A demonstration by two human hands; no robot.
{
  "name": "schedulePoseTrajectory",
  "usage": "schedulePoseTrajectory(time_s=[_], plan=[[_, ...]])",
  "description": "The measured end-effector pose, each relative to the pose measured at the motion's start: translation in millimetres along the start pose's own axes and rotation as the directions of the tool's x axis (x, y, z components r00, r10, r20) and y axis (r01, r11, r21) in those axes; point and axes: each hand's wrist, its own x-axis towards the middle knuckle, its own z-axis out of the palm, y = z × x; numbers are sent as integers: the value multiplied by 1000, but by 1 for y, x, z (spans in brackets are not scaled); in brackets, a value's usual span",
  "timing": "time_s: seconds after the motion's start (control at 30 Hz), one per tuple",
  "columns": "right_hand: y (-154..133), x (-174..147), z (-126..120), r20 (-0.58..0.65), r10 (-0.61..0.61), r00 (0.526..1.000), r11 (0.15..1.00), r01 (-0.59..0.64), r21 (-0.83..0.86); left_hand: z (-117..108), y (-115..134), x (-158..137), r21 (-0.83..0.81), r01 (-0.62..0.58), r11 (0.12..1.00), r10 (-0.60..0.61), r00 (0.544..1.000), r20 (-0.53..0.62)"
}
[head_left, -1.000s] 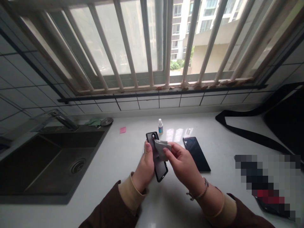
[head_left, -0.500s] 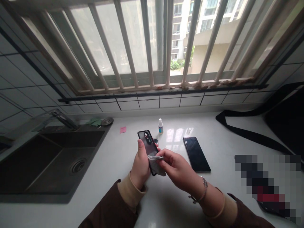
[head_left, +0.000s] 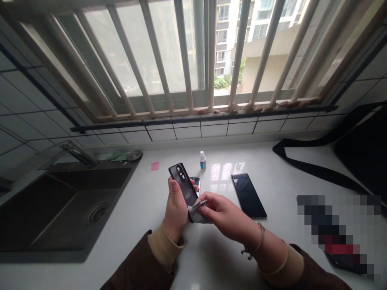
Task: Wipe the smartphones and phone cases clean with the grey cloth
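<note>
Phone case (head_left: 189,193), one, above the surface (head_left: 145,217): left hand (head_left: 176,205) clasped around it, right hand (head_left: 220,207) pinching one grey cloth (head_left: 200,216) against its lower end. Beyond: one bottle (head_left: 202,162), one pink note (head_left: 155,166); rightward, one dark phone (head_left: 249,195).

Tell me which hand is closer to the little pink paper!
Left. The left hand, holding the phone case, is right of the pink paper and lower in the picture. The right hand, pinching the grey cloth, is farther right.

head cam | above, behind hands (head_left: 176,207) | faces forward, down | counter (head_left: 130,213) near, window (head_left: 169,48) beyond
</note>
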Motion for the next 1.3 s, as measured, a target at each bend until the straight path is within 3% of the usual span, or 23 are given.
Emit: schedulePoseTrajectory(time_s=[0.13,0.23,0.4,0.5,0.73,0.93,1.03,1.2,1.3], plan=[[7,4,1,-2,62,998,973,-60,223,3,6,-4,92,-21,996,19,1000,25],[6,6,1,-59,53,997,953,-33,300,6,10,-9,176,-109,978,89,989,114],[-8,4,1,-158,-25,987,915,86,394,12,14,-15,268,-312,911,215,917,336],[-14,2,-1,-214,-48,976,916,129,381,13,14,-18,274,-334,902,205,890,408],[-10,1,-5,-246,-26,969,826,159,540,9,10,-18,339,-360,869,185,873,452],[-14,2,-3,-246,5,969,733,164,661,2,2,-12,505,-560,657,221,783,581],[-17,3,-5,-290,42,956,716,174,676,1,2,-12,536,-599,594,223,763,606],[-17,5,-9,-355,69,932,706,206,678,2,7,-16,526,-606,597,211,751,625],[-18,5,-9,-356,78,931,705,201,680,3,7,-17,499,-584,640,238,769,594]])
